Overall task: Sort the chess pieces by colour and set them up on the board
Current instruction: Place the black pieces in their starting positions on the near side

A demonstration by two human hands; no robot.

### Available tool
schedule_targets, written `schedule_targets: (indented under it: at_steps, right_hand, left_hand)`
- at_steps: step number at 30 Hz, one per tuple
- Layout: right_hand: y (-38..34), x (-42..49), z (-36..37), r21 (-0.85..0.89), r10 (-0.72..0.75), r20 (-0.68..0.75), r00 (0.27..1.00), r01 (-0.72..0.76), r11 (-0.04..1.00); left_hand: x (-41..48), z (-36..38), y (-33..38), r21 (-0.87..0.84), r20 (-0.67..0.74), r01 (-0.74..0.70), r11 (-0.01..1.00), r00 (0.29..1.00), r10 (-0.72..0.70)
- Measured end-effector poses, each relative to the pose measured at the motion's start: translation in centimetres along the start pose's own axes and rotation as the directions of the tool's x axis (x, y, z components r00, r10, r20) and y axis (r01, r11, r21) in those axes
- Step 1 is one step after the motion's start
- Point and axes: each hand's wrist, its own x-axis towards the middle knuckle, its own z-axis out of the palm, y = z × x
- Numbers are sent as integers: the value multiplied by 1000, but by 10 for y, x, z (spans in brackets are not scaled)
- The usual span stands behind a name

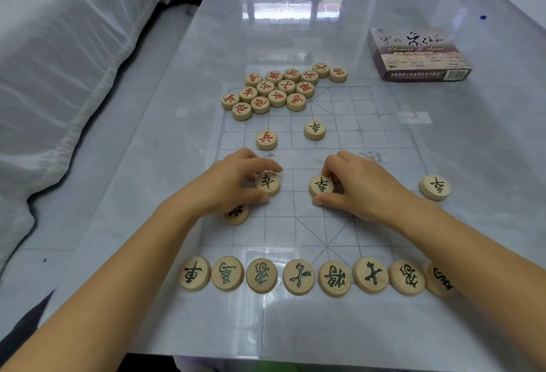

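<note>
A glossy pale desk [443,164] fills your view, with a white quilted bed [59,61] along its left side and a chess box [418,53] at the far right. The thin printed board [369,150] lies flat on the desk in front of you.

Your left hand [233,182] pinches a dark-lettered piece [267,183] by its rim between thumb and fingers. Your right hand [357,185] grips a second dark piece [321,186] the same way. Both pieces sit on the board just on your side of its middle.

A row of dark pieces [298,276] lines the near edge. Another dark disc [235,213] peeks out under your left wrist, one [434,187] rests off the board's right edge, and one [315,129] sits past the middle. The red pieces [277,90] cluster at the far left corner, with a lone red one [266,139] nearer you.

These look like small wooden discs: light, rigid and hard to damage. Their smooth faces will probably skate on the slick board, so take each by its edge and set it down flat rather than dropping it. The board sheet looks thin and may shift if you drag pieces across it.
</note>
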Motion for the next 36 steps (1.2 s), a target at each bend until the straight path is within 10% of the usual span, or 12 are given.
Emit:
schedule_targets:
  at_steps: [7, 14, 24, 36]
  right_hand:
    - [1, 0, 1, -6, -1, 2, 1000, 1, 1000]
    - [0, 0, 0, -34, -14, 8, 1000, 14, 999]
    - [-1, -2, 2, -63, -12, -26, 1000, 10, 998]
    - [1, 0, 1, -26, -5, 0, 1000, 5, 1000]
  left_hand:
    - [8, 8, 7, 167, -206, 140, 976, 973, -105]
    - [3, -3, 5, 117, 25, 94, 989, 995, -97]
    - [-1, 25, 9, 151, -318, 148, 977, 943, -93]
    - [2, 28, 3, 160, -344, 144, 977, 935, -81]
